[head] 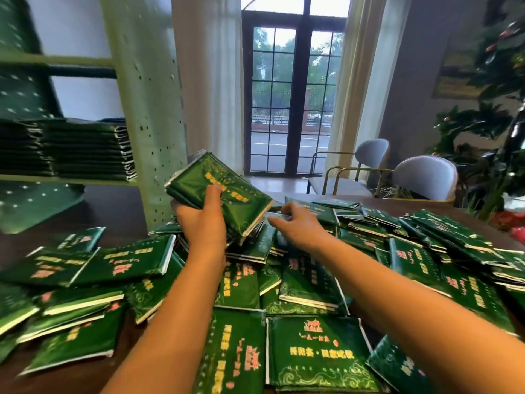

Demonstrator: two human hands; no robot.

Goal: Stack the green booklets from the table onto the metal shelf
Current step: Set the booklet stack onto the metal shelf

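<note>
Dozens of booklets (312,351) left; stacks (85,149) on the shelf (150,95) at nine o'clock.
Our left hand (203,223) grips a bundle (224,191); of the right hand (301,227) we cannot tell.

Motion blur smears the metal shelf (147,109), cut off at the frame's left and top, and we cannot count the stacked booklets (85,150) on it. The left hand (203,223) shows only a thumb over its held bundle (221,191); the rest lies hidden beneath. The fingers (277,220) of the right hand (299,227) blur against the heap (312,280), so we cannot tell whether they grip. The heap hides most of the surface (113,211); both are cropped at bottom and right. Cover print stays unreadable.
</note>
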